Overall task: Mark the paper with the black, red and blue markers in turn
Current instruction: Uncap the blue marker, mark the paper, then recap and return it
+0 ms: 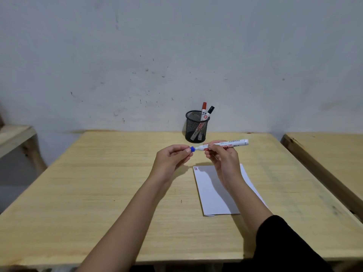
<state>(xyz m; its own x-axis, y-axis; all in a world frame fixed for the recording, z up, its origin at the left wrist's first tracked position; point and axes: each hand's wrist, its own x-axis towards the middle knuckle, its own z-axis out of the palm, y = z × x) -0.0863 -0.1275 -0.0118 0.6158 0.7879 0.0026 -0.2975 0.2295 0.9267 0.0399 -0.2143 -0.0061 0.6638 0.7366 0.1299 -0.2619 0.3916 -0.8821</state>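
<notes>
I hold the blue marker level above the table, its white barrel in my right hand. My left hand pinches its blue cap at the left end. The cap sits against the barrel. Below my right wrist lies the white paper, with short black and red marks at its top left corner. The red marker and the black marker stand capped in the black mesh pen cup at the back of the table.
The wooden table ends at the grey wall behind the cup. A second wooden table stands close on the right. Part of a wooden bench shows at the left.
</notes>
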